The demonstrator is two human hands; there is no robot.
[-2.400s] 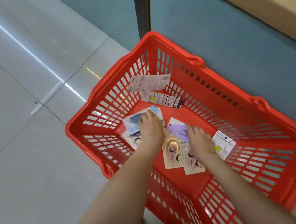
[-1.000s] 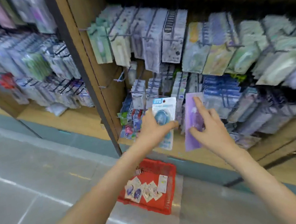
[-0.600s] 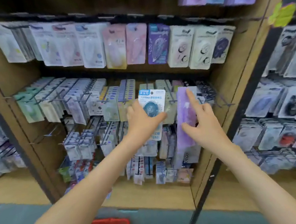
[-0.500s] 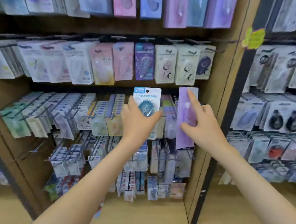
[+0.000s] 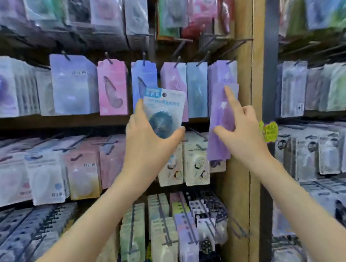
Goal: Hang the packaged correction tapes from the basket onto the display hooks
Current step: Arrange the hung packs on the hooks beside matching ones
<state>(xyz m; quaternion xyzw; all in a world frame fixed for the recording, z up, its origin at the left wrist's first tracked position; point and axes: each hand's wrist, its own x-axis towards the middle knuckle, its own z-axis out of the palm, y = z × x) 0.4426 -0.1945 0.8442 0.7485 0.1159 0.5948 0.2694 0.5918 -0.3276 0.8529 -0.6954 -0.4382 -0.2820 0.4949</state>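
Right up against packed hooks (image 5: 203, 60), my left hand (image 5: 147, 142) grips the blue-topped tape pack (image 5: 165, 108) while my right hand (image 5: 240, 132) pinches the purple pack (image 5: 220, 121) beside the wooden upright (image 5: 245, 80).

White-blue carded tape (image 5: 164, 108) upright, tilted right; purple pack (image 5: 220, 121) upright (print blurred), below hooks (image 5: 230, 62).

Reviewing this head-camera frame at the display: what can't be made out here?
- Basket: out of frame, below the bottom edge.
- Purple pack in the right hand: motion blur hides its print and hang hole.
- Blue-and-white pack: the left hand covers its lower part; header text too blurred to read.
- Target hook for either pack: not determinable.
- Hanging packs: labels blurred.
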